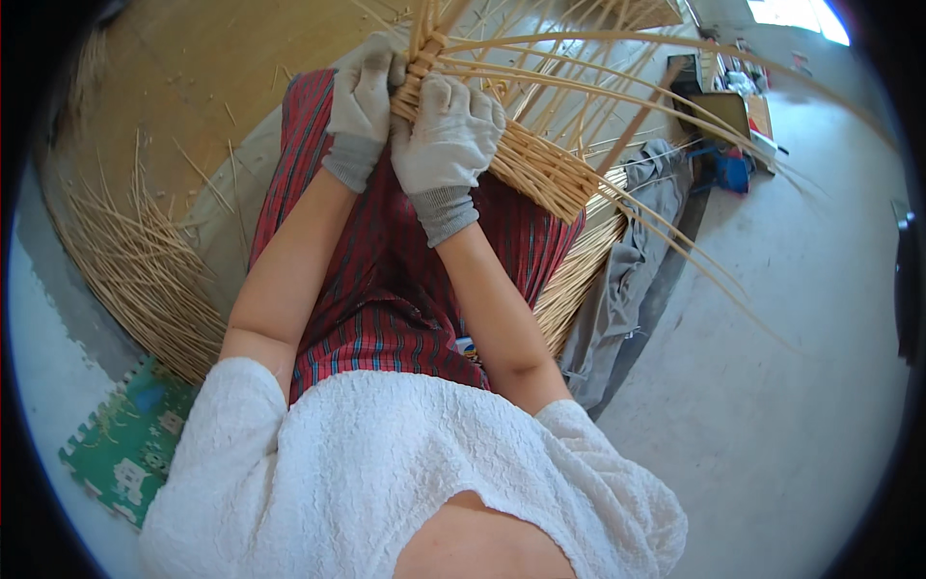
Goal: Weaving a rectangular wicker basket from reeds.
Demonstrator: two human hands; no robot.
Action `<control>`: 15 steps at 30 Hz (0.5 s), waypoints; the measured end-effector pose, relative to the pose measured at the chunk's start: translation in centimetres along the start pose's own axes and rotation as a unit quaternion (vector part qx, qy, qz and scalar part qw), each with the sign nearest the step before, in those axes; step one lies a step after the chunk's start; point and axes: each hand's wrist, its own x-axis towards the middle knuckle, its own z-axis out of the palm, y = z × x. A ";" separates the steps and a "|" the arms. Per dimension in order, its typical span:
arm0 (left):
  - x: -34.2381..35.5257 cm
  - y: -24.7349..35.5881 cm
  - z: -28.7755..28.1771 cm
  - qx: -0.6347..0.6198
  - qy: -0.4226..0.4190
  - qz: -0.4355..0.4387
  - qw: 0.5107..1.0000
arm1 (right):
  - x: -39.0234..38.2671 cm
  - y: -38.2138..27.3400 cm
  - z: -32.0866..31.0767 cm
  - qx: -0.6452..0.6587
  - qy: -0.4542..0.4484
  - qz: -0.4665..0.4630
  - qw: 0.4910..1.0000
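Note:
A partly woven wicker basket (545,172) rests against my lap, its tan wall tilted and its long loose canes (588,89) fanning up and out to the right. Both my hands wear white knit gloves with grey cuffs. My left hand (365,101) is closed on the basket's corner at the upper left, its fingertips partly hidden behind the weave. Just right of it, my right hand (449,130) has its fingers curled over the wall's upper edge, gripping the woven canes. What lies under those fingers is hidden.
Bundled canes (145,280) lie on the left, with more canes (579,275) by my right thigh beside a grey cloth (617,299). A green foam mat (130,439) is at lower left. A blue container (730,172) and a box (719,116) stand at upper right.

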 end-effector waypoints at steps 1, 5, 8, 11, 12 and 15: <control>0.2 0.2 -1.1 0.052 -0.055 0.010 0.997 | -0.1 0.0 -0.3 0.013 -0.024 0.015 1.000; -1.4 2.6 -3.4 0.208 -0.104 0.017 0.972 | -1.2 2.5 -2.9 0.095 -0.100 -0.034 0.990; -2.9 4.5 -4.7 0.148 -0.225 -0.033 0.962 | -2.6 4.6 -4.0 0.107 -0.039 0.012 0.993; -0.6 7.0 -5.0 0.289 -0.339 0.012 0.895 | -2.5 4.3 -4.3 0.067 -0.043 -0.009 0.997; 0.3 7.7 -4.8 0.395 -0.397 0.082 0.824 | -2.7 4.6 -3.9 0.073 -0.040 -0.003 0.997; 2.7 9.0 -3.9 0.477 -0.493 0.064 0.725 | -2.7 5.4 -3.2 0.142 0.002 -0.002 0.990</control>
